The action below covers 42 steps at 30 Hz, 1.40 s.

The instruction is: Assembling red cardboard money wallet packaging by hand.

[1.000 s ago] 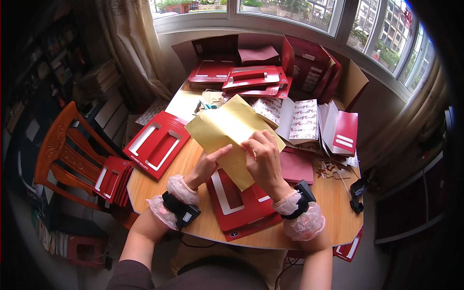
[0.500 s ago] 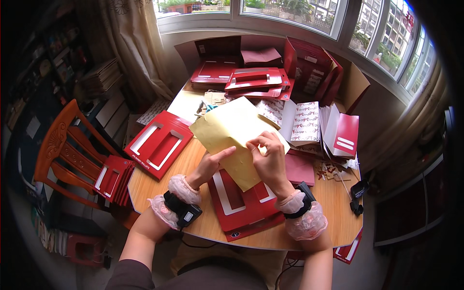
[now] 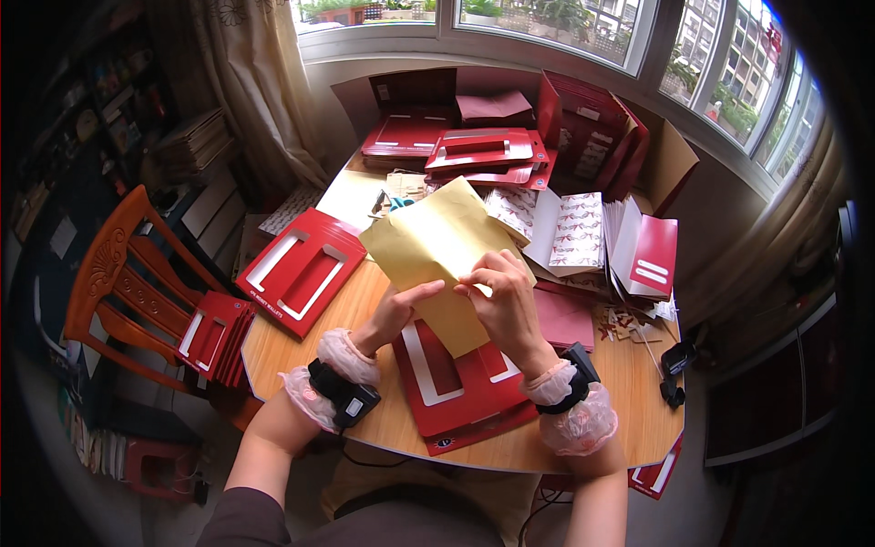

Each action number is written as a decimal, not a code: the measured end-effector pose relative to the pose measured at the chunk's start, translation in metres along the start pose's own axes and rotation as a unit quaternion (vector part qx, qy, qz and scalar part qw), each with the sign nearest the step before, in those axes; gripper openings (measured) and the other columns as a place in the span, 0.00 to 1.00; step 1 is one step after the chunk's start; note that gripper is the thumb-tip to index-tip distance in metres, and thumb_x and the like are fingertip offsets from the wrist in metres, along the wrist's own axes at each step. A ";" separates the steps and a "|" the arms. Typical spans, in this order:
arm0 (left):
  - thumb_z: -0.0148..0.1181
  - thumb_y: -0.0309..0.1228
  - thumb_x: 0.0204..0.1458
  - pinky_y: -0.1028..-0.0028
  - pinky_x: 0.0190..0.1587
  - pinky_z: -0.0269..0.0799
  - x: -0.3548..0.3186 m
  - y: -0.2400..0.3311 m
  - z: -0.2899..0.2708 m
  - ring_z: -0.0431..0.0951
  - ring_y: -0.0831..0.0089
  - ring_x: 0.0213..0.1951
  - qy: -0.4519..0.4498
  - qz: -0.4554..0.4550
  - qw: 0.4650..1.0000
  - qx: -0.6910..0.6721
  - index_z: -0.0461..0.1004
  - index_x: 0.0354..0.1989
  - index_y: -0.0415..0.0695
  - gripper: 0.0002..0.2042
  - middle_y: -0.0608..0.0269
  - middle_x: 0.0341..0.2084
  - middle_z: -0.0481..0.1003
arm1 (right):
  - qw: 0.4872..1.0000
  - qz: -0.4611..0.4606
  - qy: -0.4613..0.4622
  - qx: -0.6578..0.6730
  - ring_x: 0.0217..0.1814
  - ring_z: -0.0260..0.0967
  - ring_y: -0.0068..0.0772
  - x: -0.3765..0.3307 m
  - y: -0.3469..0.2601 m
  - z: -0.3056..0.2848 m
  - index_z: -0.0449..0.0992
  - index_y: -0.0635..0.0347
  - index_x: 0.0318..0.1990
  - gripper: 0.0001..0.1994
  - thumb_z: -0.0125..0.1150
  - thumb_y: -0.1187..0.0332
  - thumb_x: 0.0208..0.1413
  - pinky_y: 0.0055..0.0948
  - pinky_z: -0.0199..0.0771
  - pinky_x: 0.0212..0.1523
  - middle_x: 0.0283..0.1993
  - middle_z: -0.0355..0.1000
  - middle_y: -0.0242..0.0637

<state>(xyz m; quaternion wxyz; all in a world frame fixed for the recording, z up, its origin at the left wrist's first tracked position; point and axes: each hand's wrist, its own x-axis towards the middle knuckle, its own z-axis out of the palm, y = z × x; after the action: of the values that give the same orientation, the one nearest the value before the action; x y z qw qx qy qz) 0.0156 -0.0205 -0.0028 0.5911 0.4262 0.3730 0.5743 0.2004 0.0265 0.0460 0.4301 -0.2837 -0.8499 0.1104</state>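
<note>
A yellow sheet (image 3: 437,242) is held up, tilted, above the near middle of the table. My left hand (image 3: 396,310) grips its left edge, thumb on the front and the other fingers partly hidden behind. In front of the sheet, my right hand (image 3: 501,301) is closed in a pinch, its fingertips close to the left thumb. What lies between those fingertips is too small to make out. Beneath the sheet's lower corner, a red cardboard folder (image 3: 447,415) with white-edged cut-outs lies on the wooden table (image 3: 374,438), partly covered by the sheet.
Another red folder (image 3: 301,269) lies at the left. Printed white cards (image 3: 579,228) and red-covered cards (image 3: 653,255) stand at the right, beside small wooden scraps (image 3: 624,324). Red folders (image 3: 478,150) are piled at the back. A wooden chair (image 3: 137,273) holds more.
The yellow sheet has tilted slightly and its lower corner has risen a little. My right fingertips have shifted slightly left, closer to my left thumb.
</note>
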 end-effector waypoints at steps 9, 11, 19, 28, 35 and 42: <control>0.54 0.31 0.57 0.79 0.40 0.71 0.000 0.001 0.001 0.76 0.77 0.40 -0.003 0.020 0.999 0.040 0.72 0.47 0.37 0.13 0.63 0.39 0.75 | 0.998 0.024 0.028 0.053 0.34 0.67 0.36 -0.001 0.003 0.007 0.79 0.64 0.26 0.03 0.64 0.81 0.43 0.30 0.67 0.36 0.28 0.72 0.36; 0.54 0.31 0.57 0.78 0.41 0.72 -0.001 0.003 0.007 0.76 0.76 0.41 0.006 0.002 1.000 0.012 0.72 0.48 0.37 0.13 0.62 0.40 0.75 | 0.997 0.029 0.031 0.060 0.34 0.66 0.39 -0.002 0.005 0.006 0.78 0.65 0.26 0.02 0.62 0.81 0.43 0.33 0.67 0.36 0.28 0.71 0.38; 0.55 0.32 0.58 0.77 0.44 0.71 0.000 -0.004 0.001 0.76 0.75 0.42 0.013 -0.012 0.999 0.027 0.72 0.50 0.37 0.15 0.61 0.42 0.76 | 0.989 0.104 0.033 0.097 0.34 0.66 0.40 -0.004 0.005 0.012 0.78 0.66 0.26 0.00 0.63 0.79 0.45 0.34 0.66 0.35 0.28 0.70 0.40; 0.57 0.33 0.57 0.72 0.51 0.72 0.000 -0.002 -0.004 0.76 0.71 0.48 0.000 -0.044 0.999 0.017 0.69 0.54 0.37 0.19 0.59 0.48 0.74 | 0.971 0.188 0.013 0.147 0.26 0.62 0.18 -0.004 0.018 0.014 0.81 0.65 0.30 0.03 0.67 0.76 0.46 0.21 0.61 0.27 0.26 0.73 0.31; 0.56 0.33 0.56 0.84 0.22 0.53 -0.002 0.008 0.008 0.67 0.85 0.25 0.016 -0.028 0.999 0.039 0.72 0.51 0.38 0.16 0.66 0.33 0.76 | 0.925 0.275 0.031 0.259 0.20 0.53 0.13 -0.003 0.027 0.014 0.81 0.66 0.27 0.04 0.67 0.74 0.50 0.20 0.53 0.20 0.19 0.65 0.24; 0.56 0.29 0.57 0.72 0.48 0.75 0.004 -0.003 -0.003 0.77 0.68 0.47 0.012 -0.029 0.999 -0.040 0.68 0.54 0.35 0.18 0.56 0.47 0.74 | 0.889 0.303 0.056 0.339 0.24 0.62 0.11 0.003 0.036 0.001 0.81 0.64 0.34 0.04 0.63 0.74 0.56 0.14 0.59 0.24 0.26 0.74 0.26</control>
<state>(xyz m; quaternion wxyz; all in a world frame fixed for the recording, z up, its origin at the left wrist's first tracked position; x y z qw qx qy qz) 0.0139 -0.0159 -0.0067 0.6196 0.3843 0.3691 0.5763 0.2118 0.0575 0.0321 0.4931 -0.3701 -0.6079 0.5004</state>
